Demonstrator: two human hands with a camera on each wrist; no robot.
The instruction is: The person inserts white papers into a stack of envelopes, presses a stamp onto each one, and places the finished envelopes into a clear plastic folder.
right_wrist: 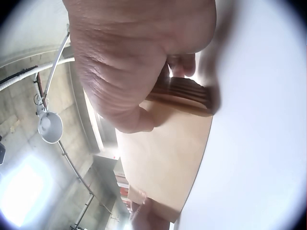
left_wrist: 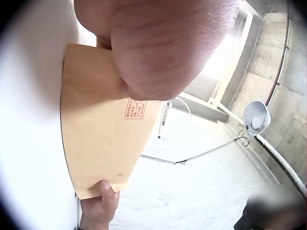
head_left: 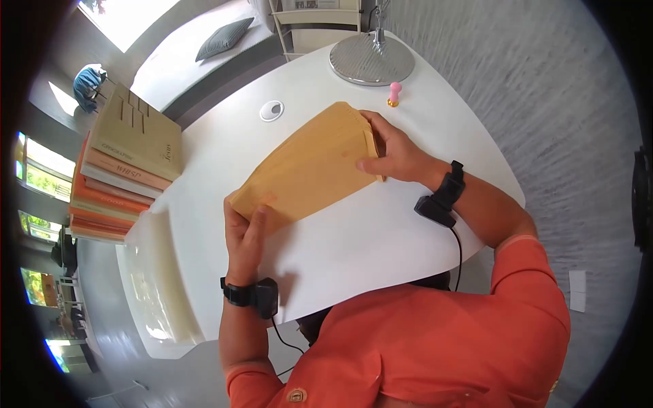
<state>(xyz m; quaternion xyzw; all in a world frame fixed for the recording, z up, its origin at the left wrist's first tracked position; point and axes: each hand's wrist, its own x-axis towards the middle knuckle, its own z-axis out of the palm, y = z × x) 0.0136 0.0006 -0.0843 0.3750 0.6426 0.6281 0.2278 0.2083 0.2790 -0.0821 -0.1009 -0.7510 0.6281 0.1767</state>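
A stack of brown kraft envelopes (head_left: 309,163) is held over the white table between both hands. My left hand (head_left: 243,243) grips the stack's left end, with the thumb on the upper face. At the opposite end, my right hand (head_left: 403,158) grips the edge, its thumb on top and its fingers curled behind. Several layered edges of the envelopes (right_wrist: 184,96) show beneath the right palm in the right wrist view. Small red print (left_wrist: 136,109) marks the face seen in the left wrist view, partly covered by the left hand.
Upright books (head_left: 132,146) stand at the table's left edge, behind a curled translucent sheet (head_left: 155,285). A pink-handled stamp with a gold base (head_left: 394,94) stands at the back right, near a round lamp base (head_left: 371,61). A round cable grommet (head_left: 271,111) sits in the white table (head_left: 326,251).
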